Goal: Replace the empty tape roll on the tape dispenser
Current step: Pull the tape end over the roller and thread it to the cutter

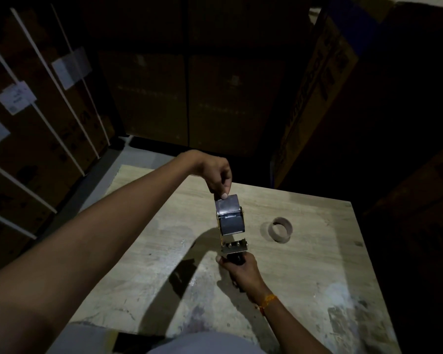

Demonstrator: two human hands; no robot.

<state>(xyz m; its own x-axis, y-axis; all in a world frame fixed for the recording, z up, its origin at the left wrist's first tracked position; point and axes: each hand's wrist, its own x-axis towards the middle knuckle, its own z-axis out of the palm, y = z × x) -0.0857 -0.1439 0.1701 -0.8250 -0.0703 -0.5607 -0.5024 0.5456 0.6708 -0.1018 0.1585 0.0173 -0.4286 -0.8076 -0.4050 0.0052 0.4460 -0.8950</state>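
Observation:
I hold a hand-held tape dispenser (pixel 234 247) above the wooden table (pixel 304 264). A grey tape roll (pixel 232 222) sits in its frame. My right hand (pixel 241 273) grips the black handle at the near end. My left hand (pixel 216 176) reaches over from the left and pinches the pulled-out end of the tape (pixel 226 202) at the far side of the roll. The empty cardboard core (pixel 281 229) lies on the table to the right of the dispenser, apart from both hands.
Stacked cardboard boxes (pixel 36 129) with white straps and paper labels stand at the left. More dark boxes (pixel 325 93) rise behind and to the right of the table. The room is dim.

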